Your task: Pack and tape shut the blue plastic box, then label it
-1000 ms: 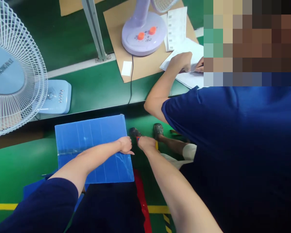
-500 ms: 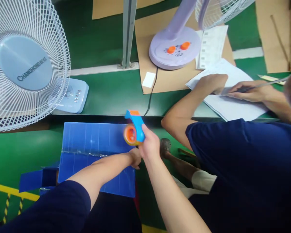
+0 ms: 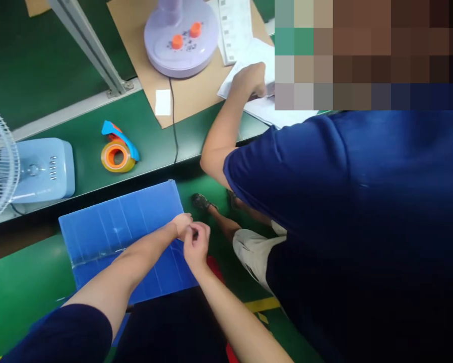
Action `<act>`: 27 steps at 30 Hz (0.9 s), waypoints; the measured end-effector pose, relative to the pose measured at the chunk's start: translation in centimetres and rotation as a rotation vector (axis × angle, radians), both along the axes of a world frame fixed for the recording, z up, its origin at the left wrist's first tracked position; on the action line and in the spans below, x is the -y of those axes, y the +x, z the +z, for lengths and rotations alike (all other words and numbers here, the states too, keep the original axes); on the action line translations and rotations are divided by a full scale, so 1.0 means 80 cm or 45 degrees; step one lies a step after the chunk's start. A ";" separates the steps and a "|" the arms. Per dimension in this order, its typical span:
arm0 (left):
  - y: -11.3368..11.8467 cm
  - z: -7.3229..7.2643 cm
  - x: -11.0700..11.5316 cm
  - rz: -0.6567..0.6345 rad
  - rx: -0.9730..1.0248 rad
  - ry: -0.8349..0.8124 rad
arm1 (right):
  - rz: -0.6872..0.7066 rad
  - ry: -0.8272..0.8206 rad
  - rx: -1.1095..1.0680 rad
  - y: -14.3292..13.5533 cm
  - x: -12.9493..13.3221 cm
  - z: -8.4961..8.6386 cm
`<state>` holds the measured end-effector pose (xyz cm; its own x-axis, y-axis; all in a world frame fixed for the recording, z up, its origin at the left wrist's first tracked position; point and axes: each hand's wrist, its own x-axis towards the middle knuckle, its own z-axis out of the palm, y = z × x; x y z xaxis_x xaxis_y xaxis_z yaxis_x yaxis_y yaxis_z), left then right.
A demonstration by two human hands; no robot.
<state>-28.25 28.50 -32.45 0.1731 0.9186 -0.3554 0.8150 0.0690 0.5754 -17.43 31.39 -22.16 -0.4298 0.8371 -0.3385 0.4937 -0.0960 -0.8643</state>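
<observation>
Below the bench edge lies a blue box (image 3: 128, 212) with a strip of clear tape across its top. My left hand (image 3: 182, 225) is at the box's right edge, its fingers closed and partly hidden. Right beside it, my right hand (image 3: 196, 243) has its fingers curled together in a pinch; whatever is between them is too small to make out. On the green bench stands a blue and orange tape dispenser (image 3: 119, 150) with a roll of tape, away from both hands.
A light blue fan base (image 3: 45, 169) is at the left, a lilac fan base (image 3: 183, 48) on cardboard (image 3: 135, 48) at the back. A person in a dark blue shirt (image 3: 305, 166) fills the right, an arm over papers. A metal post (image 3: 90, 45) rises behind.
The tape dispenser has left my right hand and now rests on the bench. My right hand has moved down beside my left. The view has shifted to the right.
</observation>
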 end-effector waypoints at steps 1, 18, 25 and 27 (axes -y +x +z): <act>-0.002 -0.001 -0.003 -0.095 0.000 0.010 | -0.018 0.029 0.077 0.031 0.002 -0.013; -0.054 0.072 0.120 0.166 -0.163 0.259 | 0.469 0.009 0.525 0.066 0.064 -0.094; -0.138 0.130 0.341 1.577 -1.022 -0.285 | 0.511 -0.056 0.669 0.057 0.057 -0.084; -0.153 0.144 0.401 2.013 -1.211 -0.588 | 0.519 -0.074 0.706 0.055 0.056 -0.081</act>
<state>-40.52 -3.55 -20.90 -0.9856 -0.1637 -0.0427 -0.1488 0.9589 -0.2416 -13.03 26.90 -28.63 -0.4565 0.6193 -0.6388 0.8681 0.1525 -0.4725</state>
